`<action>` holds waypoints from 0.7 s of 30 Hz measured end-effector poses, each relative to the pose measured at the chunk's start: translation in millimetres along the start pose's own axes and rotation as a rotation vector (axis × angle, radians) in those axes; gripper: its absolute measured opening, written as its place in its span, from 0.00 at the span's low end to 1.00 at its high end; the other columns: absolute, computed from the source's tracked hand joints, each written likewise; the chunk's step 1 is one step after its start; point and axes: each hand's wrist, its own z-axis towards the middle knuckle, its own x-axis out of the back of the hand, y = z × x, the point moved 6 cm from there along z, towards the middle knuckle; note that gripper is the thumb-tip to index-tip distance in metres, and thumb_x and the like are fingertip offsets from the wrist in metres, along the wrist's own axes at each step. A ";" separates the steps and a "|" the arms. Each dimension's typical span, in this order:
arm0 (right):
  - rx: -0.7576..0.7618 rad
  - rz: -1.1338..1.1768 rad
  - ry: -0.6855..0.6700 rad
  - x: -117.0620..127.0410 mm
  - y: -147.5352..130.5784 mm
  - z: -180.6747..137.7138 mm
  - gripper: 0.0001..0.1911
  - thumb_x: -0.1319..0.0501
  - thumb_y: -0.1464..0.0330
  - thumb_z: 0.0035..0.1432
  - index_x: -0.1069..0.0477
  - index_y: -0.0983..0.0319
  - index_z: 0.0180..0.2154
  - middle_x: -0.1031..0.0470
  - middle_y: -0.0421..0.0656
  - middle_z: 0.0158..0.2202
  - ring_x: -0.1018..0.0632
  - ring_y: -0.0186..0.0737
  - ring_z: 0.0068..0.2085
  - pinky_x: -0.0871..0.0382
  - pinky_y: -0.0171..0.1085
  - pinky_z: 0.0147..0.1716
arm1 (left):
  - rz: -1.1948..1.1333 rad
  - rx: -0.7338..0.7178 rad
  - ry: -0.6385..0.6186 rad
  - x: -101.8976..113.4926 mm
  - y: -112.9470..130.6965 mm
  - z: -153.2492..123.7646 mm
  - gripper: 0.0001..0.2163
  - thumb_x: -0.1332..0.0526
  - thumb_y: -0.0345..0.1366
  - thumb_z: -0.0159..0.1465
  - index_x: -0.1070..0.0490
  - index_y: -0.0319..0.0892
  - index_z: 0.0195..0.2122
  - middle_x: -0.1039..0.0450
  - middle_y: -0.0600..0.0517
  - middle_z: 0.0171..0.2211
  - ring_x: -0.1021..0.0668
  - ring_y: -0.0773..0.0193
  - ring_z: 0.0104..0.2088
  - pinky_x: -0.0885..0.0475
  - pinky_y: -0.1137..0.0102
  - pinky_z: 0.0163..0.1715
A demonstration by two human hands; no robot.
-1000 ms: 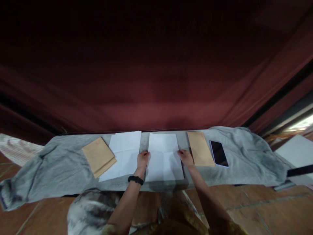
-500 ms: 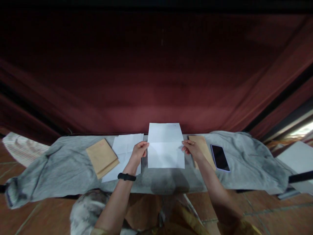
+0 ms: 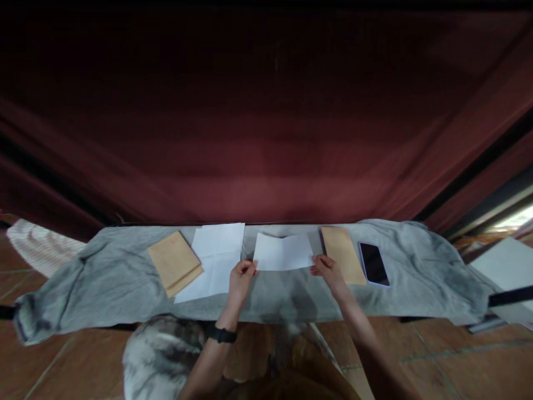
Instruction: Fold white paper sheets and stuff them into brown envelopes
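Observation:
A sheet of white paper (image 3: 283,253) is held between my two hands over the grey cloth, its far edge slightly curved. My left hand (image 3: 242,278) pinches its near left corner between thumb and fingers, and a dark band circles that wrist. At the near right corner, my right hand (image 3: 327,269) grips the same sheet. More white sheets (image 3: 220,261) with crease lines lie left of my left hand. Brown envelopes (image 3: 172,261) overlap those sheets. Another brown envelope (image 3: 343,255) rests just beyond my right hand.
A phone (image 3: 374,264) with a purple edge lies right of the envelope. Grey cloth (image 3: 425,272) covers the narrow bench. Behind it rises a dark red panel (image 3: 266,166). A white surface (image 3: 506,272) stands at far right, and tiled floor shows below.
The paper was upright and showed its full height with a crease across it; now it appears much shorter. My left hand has moved slightly right and nearer me.

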 end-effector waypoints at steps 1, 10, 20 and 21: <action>-0.010 -0.054 0.006 0.1 13.4 -6.5 0.26 0.37 0.41 0.48 0.31 0.58 0.25 0.31 0.37 0.20 0.24 0.40 0.25 0.26 0.37 0.27 | 0.016 0.020 0.005 0.7 -12.5 -7.9 0.19 0.33 0.55 0.50 0.31 0.44 0.22 0.29 0.55 0.19 0.23 0.62 0.25 0.29 0.70 0.29; 0.065 -0.661 0.073 2.7 61.6 -49.5 0.15 0.45 0.59 0.61 0.27 0.58 0.27 0.24 0.41 0.23 0.23 0.40 0.27 0.34 0.34 0.27 | 0.044 0.125 0.013 2.3 -73.7 -49.7 0.12 0.36 0.45 0.51 0.36 0.46 0.30 0.30 0.59 0.20 0.24 0.64 0.18 0.30 0.70 0.21; 0.126 -1.011 0.144 0.1 62.6 -64.7 0.08 0.44 0.67 0.65 0.26 0.62 0.38 0.21 0.44 0.29 0.20 0.39 0.30 0.35 0.33 0.31 | 0.795 -0.142 0.053 9.3 -53.1 -65.2 0.11 0.42 0.31 0.64 0.29 0.41 0.47 0.24 0.49 0.34 0.20 0.59 0.34 0.25 0.65 0.36; 0.164 -0.965 0.163 -2.0 59.7 -64.9 0.09 0.45 0.67 0.66 0.26 0.62 0.39 0.21 0.45 0.31 0.20 0.40 0.31 0.33 0.34 0.32 | 0.867 -0.205 0.069 6.1 -48.7 -66.9 0.12 0.43 0.31 0.64 0.28 0.41 0.48 0.23 0.47 0.37 0.20 0.57 0.37 0.25 0.63 0.39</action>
